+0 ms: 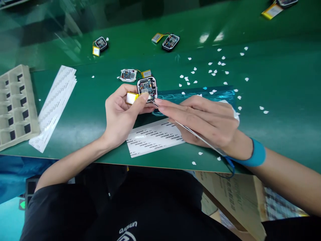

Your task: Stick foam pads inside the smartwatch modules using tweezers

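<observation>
My left hand grips an open watch-like case with a bare circuit board inside, its thumb over the lower edge. A silver battery with yellow tape lies beside the case against the fingers. My right hand is closed around thin metal tweezers, whose tip meets the lower right corner of the case. Just behind the held case lies a white open case with a circuit board, its battery wired to it. A printed white sheet lies below my hands.
Further dark cases with batteries lie at the back, one at left, another mid-table. Small white stickers are scattered at right. A moulded tray and printed strips lie at left. A blue wrist strap circles my right wrist.
</observation>
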Demonstrator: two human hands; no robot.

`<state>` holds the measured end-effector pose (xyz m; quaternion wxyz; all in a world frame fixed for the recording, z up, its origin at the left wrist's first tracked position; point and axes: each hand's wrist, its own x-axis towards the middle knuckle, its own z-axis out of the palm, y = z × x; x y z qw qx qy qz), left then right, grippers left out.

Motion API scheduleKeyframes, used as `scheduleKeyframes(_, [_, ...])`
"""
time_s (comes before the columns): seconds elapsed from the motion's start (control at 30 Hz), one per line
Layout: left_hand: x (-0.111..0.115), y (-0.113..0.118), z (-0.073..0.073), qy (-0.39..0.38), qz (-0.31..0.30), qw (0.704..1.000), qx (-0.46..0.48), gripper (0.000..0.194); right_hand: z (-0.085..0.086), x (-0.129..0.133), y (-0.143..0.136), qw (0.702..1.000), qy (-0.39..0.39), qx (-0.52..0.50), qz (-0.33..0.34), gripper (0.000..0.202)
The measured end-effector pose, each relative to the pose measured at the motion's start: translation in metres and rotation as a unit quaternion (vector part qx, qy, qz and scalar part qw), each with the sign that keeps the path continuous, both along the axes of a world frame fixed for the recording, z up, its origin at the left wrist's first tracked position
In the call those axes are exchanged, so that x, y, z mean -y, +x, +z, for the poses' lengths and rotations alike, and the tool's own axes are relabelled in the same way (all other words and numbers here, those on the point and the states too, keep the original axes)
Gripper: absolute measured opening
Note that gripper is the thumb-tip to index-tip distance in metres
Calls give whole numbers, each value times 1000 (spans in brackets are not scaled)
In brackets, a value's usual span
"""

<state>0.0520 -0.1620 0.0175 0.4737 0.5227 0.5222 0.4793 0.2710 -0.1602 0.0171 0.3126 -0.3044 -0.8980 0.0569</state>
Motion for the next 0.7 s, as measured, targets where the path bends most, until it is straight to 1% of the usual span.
scheduleKeyframes(0.1, [-1, 1, 1, -8, 20, 1000, 15, 19, 1, 2, 2, 1000, 3, 3, 2, 47])
scheduleKeyframes(0.17, [-2, 1, 1, -13, 27, 999, 25, 19, 0, 1, 1, 1000, 21, 1, -1, 47])
scheduleKeyframes(0.27, [-2, 0, 1, -17, 17, 999, 31, 20, -3, 0, 0, 998, 55, -25, 9, 46])
scheduleKeyframes(0.4, [-2, -2, 2, -13, 1, 1000, 12, 21, -3, -1, 0, 995, 80, -56, 28, 51])
scheduleKeyframes(0.53, [-2, 0, 1, -15, 1, 1000, 9, 23, -5, -3, 1, 995, 80, -57, 33, 52])
scheduleKeyframes(0.7, [-6, 1, 1, -35, 24, 998, 48, 22, -3, -3, 3, 998, 51, -42, 25, 48])
